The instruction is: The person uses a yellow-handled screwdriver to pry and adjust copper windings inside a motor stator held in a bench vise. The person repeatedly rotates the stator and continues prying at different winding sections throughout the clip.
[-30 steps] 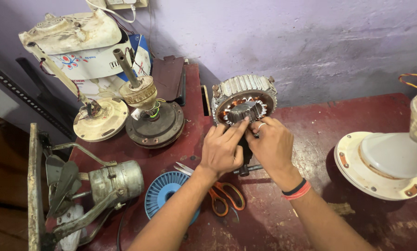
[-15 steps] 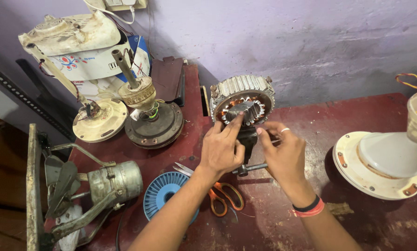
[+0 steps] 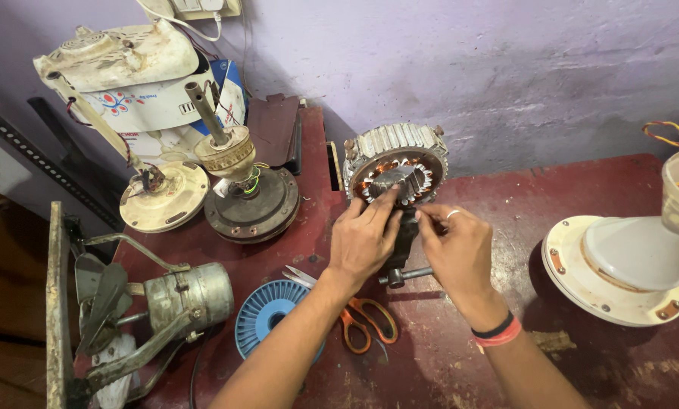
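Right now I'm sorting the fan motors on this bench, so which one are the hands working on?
The ring-shaped stator with copper windings, standing on edge by the wall. The left hand touches it; the right hand is just below. The shafted motor and grey motor lie untouched.

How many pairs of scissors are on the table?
1: the orange-handled scissors lie on the red table, under the left forearm, beside the blue round fan part. Others may be hidden.

Round ribbed motor stator (image 3: 397, 173) with copper windings, upright on small vise (image 3: 401, 250)
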